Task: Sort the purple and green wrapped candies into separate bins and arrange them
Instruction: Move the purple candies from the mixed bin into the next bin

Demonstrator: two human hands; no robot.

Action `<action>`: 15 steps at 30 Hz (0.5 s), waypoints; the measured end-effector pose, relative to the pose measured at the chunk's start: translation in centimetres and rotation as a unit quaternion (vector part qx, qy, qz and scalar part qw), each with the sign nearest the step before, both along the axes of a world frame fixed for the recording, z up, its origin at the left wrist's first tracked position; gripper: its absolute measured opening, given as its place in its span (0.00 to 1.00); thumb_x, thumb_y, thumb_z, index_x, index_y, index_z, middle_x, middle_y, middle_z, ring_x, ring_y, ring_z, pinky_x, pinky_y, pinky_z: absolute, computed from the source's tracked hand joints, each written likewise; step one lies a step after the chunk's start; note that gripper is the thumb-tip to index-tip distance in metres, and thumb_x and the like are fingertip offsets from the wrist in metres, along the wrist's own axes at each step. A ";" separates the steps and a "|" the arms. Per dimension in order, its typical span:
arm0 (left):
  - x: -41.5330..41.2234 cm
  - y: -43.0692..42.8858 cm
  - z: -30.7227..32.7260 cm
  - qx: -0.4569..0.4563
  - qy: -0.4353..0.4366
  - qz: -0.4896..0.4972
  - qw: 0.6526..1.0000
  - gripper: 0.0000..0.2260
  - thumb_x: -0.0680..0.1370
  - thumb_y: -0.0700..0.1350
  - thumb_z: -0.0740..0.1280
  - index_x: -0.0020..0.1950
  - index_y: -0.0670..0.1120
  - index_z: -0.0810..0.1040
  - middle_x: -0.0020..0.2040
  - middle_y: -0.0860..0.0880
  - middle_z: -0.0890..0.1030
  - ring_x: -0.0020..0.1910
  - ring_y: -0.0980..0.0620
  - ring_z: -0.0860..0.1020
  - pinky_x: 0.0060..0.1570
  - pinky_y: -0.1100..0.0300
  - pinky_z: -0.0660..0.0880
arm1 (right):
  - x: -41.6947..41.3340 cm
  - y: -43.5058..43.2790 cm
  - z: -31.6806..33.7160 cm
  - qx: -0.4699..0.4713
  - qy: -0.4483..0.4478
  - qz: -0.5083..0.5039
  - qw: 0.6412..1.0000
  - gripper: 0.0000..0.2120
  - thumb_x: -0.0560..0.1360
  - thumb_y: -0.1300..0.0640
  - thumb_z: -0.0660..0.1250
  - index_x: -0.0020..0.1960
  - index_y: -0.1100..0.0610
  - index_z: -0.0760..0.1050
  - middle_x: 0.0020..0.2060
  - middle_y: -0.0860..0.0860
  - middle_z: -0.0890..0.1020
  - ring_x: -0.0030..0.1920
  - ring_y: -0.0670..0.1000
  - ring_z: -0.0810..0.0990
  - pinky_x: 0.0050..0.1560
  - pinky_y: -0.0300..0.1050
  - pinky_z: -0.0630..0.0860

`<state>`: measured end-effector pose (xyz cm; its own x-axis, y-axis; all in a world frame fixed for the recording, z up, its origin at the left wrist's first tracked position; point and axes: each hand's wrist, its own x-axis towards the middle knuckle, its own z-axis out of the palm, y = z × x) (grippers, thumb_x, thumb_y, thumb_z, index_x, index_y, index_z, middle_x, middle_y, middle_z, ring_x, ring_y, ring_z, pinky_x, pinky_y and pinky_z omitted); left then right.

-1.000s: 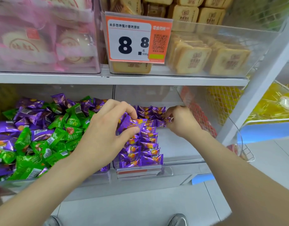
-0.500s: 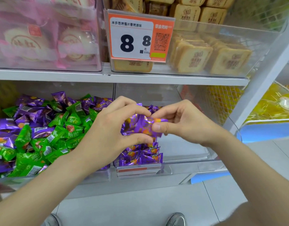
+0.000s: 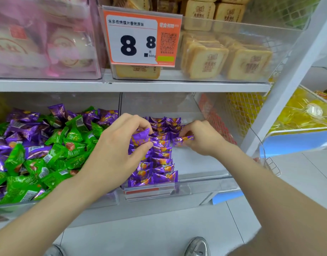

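Left hand point(image 3: 112, 159) fingers pinch one shiny purple foil-wrapped candy point(image 3: 140, 138) over the purple rows point(image 3: 160, 163) in the clear plastic bin point(image 3: 205, 183); right hand point(image 3: 203, 139) fingers clamp a second purple candy point(image 3: 183, 140) just right of those rows

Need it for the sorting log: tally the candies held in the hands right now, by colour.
Purple: 2, the first candy in the left hand and the second candy in the right hand
Green: 0
Total: 2

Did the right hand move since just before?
Yes. The right hand went right and deeper into the clear bin, away from the left hand; its purple candy is now beside the candy rows, not over them.
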<state>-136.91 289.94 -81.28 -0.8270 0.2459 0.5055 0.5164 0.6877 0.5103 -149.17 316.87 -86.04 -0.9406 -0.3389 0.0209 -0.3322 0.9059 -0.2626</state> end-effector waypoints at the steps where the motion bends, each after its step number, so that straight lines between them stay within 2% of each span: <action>1: 0.0 0.0 0.0 -0.001 -0.002 0.000 1.000 0.10 0.77 0.43 0.76 0.54 0.50 0.77 0.51 0.55 0.77 0.51 0.54 0.77 0.53 0.64 0.70 | -0.1 -0.2 -0.2 -0.002 -0.002 -0.001 1.000 0.11 0.74 0.56 0.76 0.56 0.48 0.86 0.53 0.49 0.86 0.53 0.53 0.83 0.56 0.51 0.82; 7: 0.0 0.0 -0.1 0.001 -0.013 -0.011 1.000 0.11 0.78 0.45 0.76 0.57 0.51 0.78 0.52 0.57 0.79 0.53 0.58 0.78 0.54 0.65 0.72 | -0.6 -0.7 -0.6 -0.022 0.020 -0.013 0.999 0.10 0.71 0.55 0.78 0.51 0.47 0.85 0.47 0.48 0.86 0.50 0.52 0.83 0.51 0.54 0.84; 12: 0.3 0.0 0.0 0.014 -0.021 -0.013 1.000 0.11 0.77 0.47 0.77 0.57 0.54 0.79 0.51 0.60 0.81 0.52 0.56 0.79 0.54 0.54 0.75 | -0.5 -0.7 -0.6 -0.014 0.035 -0.015 0.999 0.10 0.71 0.56 0.79 0.52 0.48 0.85 0.47 0.49 0.86 0.49 0.52 0.84 0.50 0.54 0.84; 15: 0.6 0.1 0.4 0.046 -0.022 -0.012 0.999 0.12 0.74 0.47 0.80 0.53 0.54 0.81 0.48 0.58 0.83 0.49 0.57 0.82 0.51 0.60 0.76 | 0.1 -0.7 1.0 0.001 0.057 -0.022 0.998 0.10 0.72 0.56 0.76 0.53 0.48 0.85 0.48 0.47 0.87 0.50 0.52 0.85 0.51 0.53 0.84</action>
<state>-136.33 290.00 -80.91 -0.8427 0.2212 0.4909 0.5090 0.6245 0.5924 -149.10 316.20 -85.01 -0.9461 -0.2974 0.1279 -0.3197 0.9206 -0.2242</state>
